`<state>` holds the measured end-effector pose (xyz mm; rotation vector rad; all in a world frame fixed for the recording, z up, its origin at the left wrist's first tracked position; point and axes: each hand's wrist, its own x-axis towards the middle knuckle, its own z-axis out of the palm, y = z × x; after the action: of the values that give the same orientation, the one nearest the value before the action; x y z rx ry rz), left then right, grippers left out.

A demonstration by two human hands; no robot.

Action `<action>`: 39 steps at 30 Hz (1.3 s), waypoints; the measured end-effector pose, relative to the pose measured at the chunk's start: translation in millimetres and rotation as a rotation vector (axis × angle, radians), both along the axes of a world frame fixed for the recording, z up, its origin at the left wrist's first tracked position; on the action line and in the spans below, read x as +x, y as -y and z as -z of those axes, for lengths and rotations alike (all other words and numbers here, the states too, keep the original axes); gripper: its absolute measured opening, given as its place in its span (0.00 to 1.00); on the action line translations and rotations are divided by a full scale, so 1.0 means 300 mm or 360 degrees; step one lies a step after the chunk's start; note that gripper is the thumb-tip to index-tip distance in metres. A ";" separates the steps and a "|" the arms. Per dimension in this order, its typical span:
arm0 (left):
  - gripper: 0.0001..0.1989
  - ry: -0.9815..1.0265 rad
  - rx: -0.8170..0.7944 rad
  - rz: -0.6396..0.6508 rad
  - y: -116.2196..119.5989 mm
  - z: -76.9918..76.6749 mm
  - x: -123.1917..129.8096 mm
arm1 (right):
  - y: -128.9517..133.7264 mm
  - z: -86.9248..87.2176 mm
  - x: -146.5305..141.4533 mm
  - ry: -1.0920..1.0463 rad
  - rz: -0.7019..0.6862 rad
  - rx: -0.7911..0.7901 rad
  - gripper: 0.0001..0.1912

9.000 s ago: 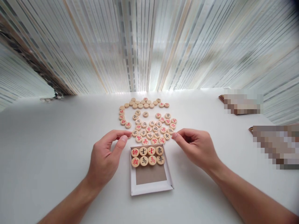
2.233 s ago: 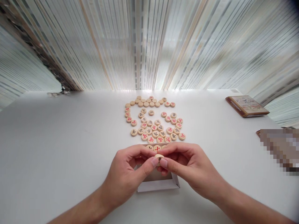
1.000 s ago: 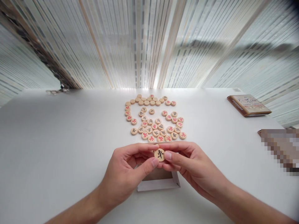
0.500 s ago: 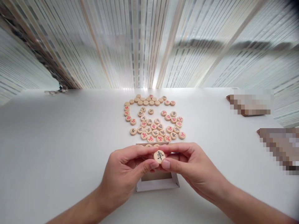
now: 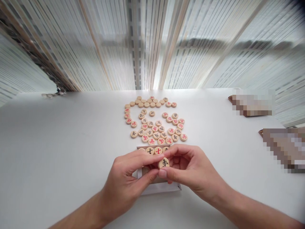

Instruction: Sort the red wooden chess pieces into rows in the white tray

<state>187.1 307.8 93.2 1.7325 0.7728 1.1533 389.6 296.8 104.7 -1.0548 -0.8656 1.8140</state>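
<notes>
Between the fingertips of both hands is a round wooden Chinese chess piece (image 5: 163, 163) with a black character, its face tilted up towards me. My left hand (image 5: 127, 173) is closed, with its index fingertip on the piece's upper edge and its thumb close to the lower left. Thumb and index finger of my right hand (image 5: 192, 170) pinch the same piece from the right. Below the hands lies an open shallow box (image 5: 164, 189), partly covered by them. Along its far wall sits a row of pieces, among them a black-marked one (image 5: 150, 151) and a red-marked one (image 5: 158, 150).
Beyond the box, many loose chess pieces (image 5: 156, 135) with red or black characters lie on the white table (image 5: 71, 143). Several blank-faced ones (image 5: 146, 104) cluster at the back. Two pixelated brown objects (image 5: 252, 109) are at the right. A striped curtain (image 5: 152, 44) hangs behind.
The held piece has tipped and sunk slightly between my fingers. My left thumb has drawn off its lower edge. More of the row in the box now shows, and the view has shifted slightly.
</notes>
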 end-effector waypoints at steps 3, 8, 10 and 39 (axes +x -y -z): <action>0.21 -0.0059 0.0058 0.0021 0.000 0.003 -0.001 | 0.002 -0.002 -0.003 0.0052 0.0000 -0.0016 0.21; 0.20 -0.0067 0.0119 0.0085 0.006 -0.004 0.000 | 0.002 0.001 -0.008 0.0011 -0.0055 -0.0067 0.22; 0.19 -0.0078 0.0067 0.0113 0.008 -0.006 -0.001 | 0.000 0.002 -0.007 -0.0057 -0.0069 -0.0040 0.20; 0.20 0.0063 0.0031 0.0102 0.003 -0.008 -0.003 | 0.001 -0.004 -0.001 -0.0307 -0.0204 -0.0104 0.16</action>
<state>186.3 307.0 95.6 1.7328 0.6792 1.1518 389.3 296.3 106.0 -0.8636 -0.7766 2.0260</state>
